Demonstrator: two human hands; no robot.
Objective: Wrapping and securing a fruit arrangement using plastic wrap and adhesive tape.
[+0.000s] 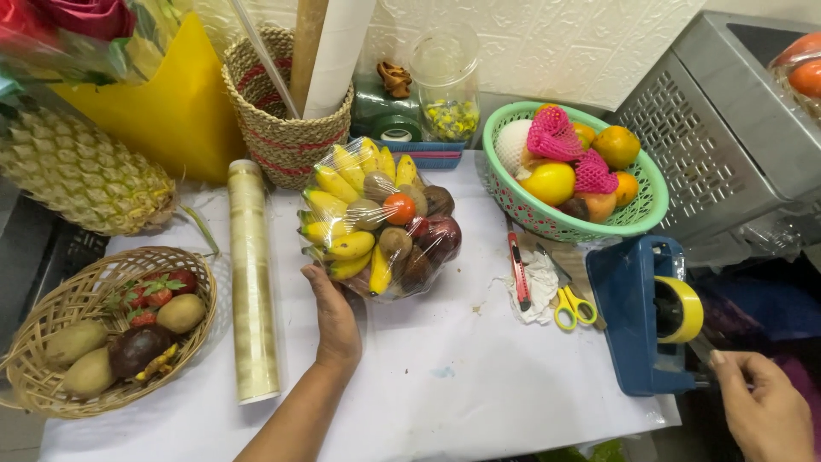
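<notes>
Right hand (764, 402) pinches tape at dispenser (643, 315); left hand (332, 315) grasps wrapped fruit basket (380, 219).

Wrapped fruit basket (380, 221) at table centre, film roll (251, 282) and wicker basket (85, 329) to its left, bowl of fruit (637, 218) behind right, tape dispenser (646, 316) right, scissors (571, 301) between.

White-covered table (479, 376), lightly stained, seen from above. Behind it, white embossed wall (547, 43). Against the wall, yellow board (184, 111) and woven basket (282, 128) with rolls. Pineapple (81, 175) at left, wicker basket (43, 376) of fruit below it. Green basket (513, 201) of fruit at right, beside grey perforated metal box (710, 145). Bright, even light.
</notes>
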